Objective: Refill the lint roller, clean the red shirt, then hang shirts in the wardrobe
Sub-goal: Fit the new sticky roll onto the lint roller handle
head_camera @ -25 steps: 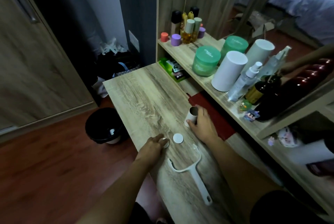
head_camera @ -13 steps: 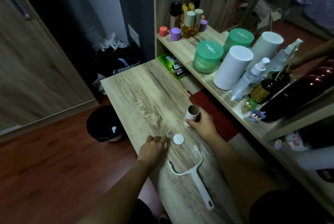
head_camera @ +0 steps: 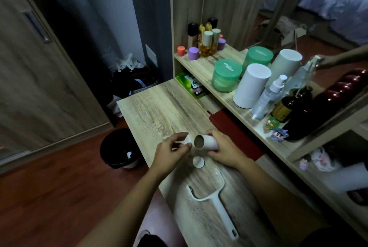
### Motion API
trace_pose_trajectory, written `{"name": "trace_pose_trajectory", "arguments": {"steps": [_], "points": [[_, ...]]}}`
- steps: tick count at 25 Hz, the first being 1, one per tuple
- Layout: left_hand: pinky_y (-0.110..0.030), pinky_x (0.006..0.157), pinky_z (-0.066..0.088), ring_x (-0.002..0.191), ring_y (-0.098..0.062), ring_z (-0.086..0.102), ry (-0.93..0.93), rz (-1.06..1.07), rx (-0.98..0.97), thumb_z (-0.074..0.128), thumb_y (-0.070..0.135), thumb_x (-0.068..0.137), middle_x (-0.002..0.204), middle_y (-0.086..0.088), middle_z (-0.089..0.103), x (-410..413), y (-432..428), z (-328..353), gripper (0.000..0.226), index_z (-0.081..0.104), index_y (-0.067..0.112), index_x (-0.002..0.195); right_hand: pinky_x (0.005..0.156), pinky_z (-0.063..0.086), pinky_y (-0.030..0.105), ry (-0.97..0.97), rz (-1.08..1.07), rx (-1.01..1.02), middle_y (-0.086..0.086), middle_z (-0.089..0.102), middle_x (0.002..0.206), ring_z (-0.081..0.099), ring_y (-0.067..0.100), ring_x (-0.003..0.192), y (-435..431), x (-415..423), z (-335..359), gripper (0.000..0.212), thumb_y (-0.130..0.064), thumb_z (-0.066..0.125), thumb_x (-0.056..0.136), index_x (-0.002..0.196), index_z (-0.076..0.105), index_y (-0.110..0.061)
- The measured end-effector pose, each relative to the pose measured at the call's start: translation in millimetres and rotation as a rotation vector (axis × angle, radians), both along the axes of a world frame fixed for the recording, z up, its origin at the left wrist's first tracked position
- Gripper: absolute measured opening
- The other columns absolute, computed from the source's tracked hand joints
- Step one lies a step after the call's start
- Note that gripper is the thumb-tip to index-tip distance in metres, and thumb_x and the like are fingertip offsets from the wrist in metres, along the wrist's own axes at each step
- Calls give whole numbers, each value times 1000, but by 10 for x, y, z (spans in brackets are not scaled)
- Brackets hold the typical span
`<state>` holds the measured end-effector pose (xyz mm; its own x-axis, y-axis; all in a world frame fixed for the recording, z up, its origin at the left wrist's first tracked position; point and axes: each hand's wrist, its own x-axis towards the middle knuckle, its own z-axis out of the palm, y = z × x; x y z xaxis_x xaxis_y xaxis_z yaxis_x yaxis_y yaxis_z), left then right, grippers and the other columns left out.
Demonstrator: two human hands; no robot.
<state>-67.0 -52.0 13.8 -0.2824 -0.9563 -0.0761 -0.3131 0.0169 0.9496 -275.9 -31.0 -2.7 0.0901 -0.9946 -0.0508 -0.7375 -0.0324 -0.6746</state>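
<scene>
Both hands raised: left hand [head_camera: 171, 152] pinches white cap [head_camera: 187, 140]; right hand [head_camera: 223, 152] grips cardboard tube [head_camera: 206, 142].

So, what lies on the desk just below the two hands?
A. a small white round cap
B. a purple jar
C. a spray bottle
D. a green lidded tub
A: the small white round cap lies flat on the desk, just below the left hand and the right hand, which holds the cardboard tube.

A bedroom at home, where we stand at a dressing table.

We see cosmetic bottles [head_camera: 207, 43] on its shelf [head_camera: 201, 67], a bed [head_camera: 336, 5] mirrored far right, a wardrobe door [head_camera: 39, 71] left.
</scene>
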Motion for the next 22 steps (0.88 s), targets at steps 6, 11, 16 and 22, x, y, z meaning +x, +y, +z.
{"name": "trace_pose_trajectory", "arguments": {"steps": [6,11,16,22], "points": [[-7,71,47,88,6,62,-62,-85,-144,72,26,79,106,9,67,-110,166,64,35,65,21,113,92,38,26,102,24,-10,5,54,120,51,17,110,24,18,46,54,-18,64,67,119,53,-13],[-4,72,45,85,14,60,-60,7,-186,74,24,77,105,8,65,-121,206,67,38,65,20,114,86,28,14,135,45,-43,6,55,122,50,17,112,51,34,65,56,-7,66,69,122,52,-12],[1,73,41,78,18,59,-119,31,-216,76,26,75,101,12,67,-137,240,78,43,65,19,116,87,28,15,158,41,-71,7,56,124,51,20,114,59,58,96,55,-8,66,70,123,52,-11],[7,84,30,113,-2,52,-175,32,-295,71,23,80,128,-4,61,-201,287,55,39,64,13,118,91,35,23,109,67,-59,9,55,123,50,22,114,50,83,136,53,-10,67,73,124,51,-10]]}}
